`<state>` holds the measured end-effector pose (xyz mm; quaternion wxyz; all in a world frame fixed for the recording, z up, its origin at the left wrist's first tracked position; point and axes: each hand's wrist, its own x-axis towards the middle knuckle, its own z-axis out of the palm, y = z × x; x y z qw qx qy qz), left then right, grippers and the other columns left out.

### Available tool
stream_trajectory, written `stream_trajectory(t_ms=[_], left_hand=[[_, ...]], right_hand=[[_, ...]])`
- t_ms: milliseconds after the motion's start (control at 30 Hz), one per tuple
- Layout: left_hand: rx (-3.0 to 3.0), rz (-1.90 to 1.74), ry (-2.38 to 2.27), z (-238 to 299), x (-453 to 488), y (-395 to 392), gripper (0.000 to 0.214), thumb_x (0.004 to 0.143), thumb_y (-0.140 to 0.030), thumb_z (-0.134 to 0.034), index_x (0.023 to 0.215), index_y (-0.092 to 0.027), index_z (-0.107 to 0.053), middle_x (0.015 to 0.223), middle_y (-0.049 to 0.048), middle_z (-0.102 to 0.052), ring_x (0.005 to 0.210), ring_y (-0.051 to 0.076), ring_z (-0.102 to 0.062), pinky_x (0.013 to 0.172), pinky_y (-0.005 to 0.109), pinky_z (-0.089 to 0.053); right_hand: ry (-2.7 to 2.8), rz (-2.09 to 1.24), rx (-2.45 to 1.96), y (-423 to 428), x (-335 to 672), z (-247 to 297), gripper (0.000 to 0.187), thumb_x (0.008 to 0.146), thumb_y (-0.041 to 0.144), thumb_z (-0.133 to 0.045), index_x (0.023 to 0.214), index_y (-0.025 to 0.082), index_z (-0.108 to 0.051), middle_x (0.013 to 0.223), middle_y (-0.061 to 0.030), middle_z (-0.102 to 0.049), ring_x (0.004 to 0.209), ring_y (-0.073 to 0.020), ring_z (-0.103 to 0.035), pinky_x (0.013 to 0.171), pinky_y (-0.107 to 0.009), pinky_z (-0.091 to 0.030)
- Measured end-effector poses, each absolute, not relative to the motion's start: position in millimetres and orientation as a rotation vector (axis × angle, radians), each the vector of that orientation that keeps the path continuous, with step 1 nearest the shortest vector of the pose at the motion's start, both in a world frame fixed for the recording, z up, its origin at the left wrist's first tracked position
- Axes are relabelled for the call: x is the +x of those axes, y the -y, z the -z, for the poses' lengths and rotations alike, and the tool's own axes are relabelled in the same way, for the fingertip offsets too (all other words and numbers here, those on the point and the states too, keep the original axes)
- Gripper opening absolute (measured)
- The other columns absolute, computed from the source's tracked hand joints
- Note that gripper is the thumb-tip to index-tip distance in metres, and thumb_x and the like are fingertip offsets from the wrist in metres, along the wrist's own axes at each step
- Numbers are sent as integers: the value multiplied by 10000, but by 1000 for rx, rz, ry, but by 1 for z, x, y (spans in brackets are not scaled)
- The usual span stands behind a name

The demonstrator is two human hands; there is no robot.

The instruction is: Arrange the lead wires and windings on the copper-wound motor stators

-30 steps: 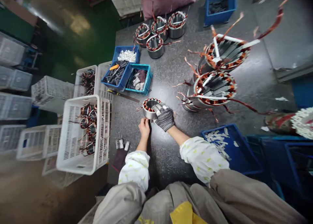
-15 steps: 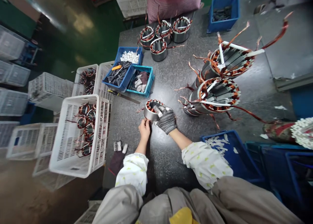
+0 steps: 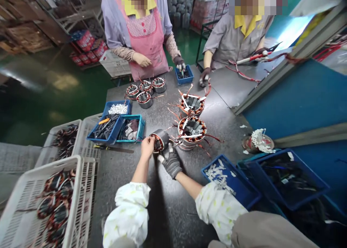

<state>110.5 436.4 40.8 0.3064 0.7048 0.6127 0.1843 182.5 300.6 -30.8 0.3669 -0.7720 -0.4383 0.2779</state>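
Note:
A wound motor stator [image 3: 163, 135], a steel ring with copper windings, lies tipped on its side on the dark worktable, its opening facing me. My bare left hand [image 3: 148, 147] has its fingers closed at the left rim of that opening; its fingertips are partly hidden. My right hand [image 3: 171, 163], in a grey striped glove with whitish fingertips, grips the near right edge, thumb and fingers apart around it. Just right of it stand two stacks of larger stators [image 3: 192, 128] with white sleeves and loose copper leads. Several small stators [image 3: 144, 100] stand farther back.
Bins of black sleeves [image 3: 104, 132], white pieces [image 3: 118, 108] and gloves [image 3: 132, 128] sit left, near a long blade [image 3: 119, 149]. White crates [image 3: 78, 190] of stators flank the table. Blue trays [image 3: 230, 175] lie right. Two co-workers [image 3: 142, 34] stand across the table.
The stator has gone from upright to tipped on its side. My right hand has moved from its top to its near edge, my left to its opening. The view has lifted, showing two co-workers.

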Motion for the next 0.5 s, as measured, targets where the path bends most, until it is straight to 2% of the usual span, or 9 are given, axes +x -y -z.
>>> stream_trajectory(t_ms=[233, 367, 500], left_hand=[[1957, -87, -1715, -61, 174, -505, 287, 998, -432, -686, 976, -147, -707, 975, 46, -744, 917, 190, -719, 891, 402, -591], [2063, 79, -1715, -78, 207, -538, 275, 994, -420, -696, 1021, -148, -730, 1082, 75, -762, 1076, 229, -725, 1011, 461, -567], [2205, 103, -1667, -89, 247, -568, 274, 1013, -409, -667, 1052, -145, -731, 1149, 91, -759, 1152, 243, -708, 1055, 478, -543]], right_hand=[[1544, -967, -1952, -223, 177, 43, 776, 901, 388, -669, 1588, 79, -486, 1685, -187, -407, 1592, -362, -349, 1352, -547, -235], [1812, -1019, -1910, -212, 179, 46, 736, 983, 401, -582, 1646, 138, -401, 1753, -140, -245, 1644, -363, -217, 1365, -605, -124], [1907, -977, -1893, -212, 173, 62, 738, 1010, 372, -550, 1681, 175, -317, 1764, -122, -194, 1646, -392, -185, 1347, -650, -162]])
